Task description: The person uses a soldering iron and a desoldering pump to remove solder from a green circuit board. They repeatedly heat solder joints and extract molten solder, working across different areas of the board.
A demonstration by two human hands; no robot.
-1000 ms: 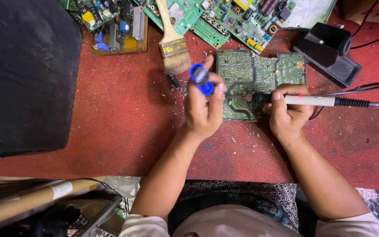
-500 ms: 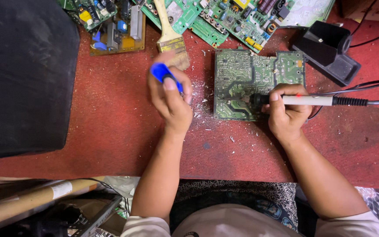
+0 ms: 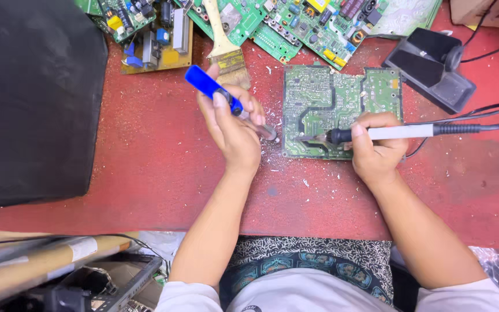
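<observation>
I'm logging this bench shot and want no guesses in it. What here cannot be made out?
- Head view: the tip of the blue-handled tool is blurred and partly behind the left hand.
- The iron tip's exact contact spot on the green board is too small to tell.
- The brush handle and the upper boards are cut off by the top edge.

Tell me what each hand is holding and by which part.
The left hand grips a blue-handled desoldering pump around its middle, the blue end sticking up. The right hand holds a soldering iron by its white handle, tip on the green circuit board.
</observation>
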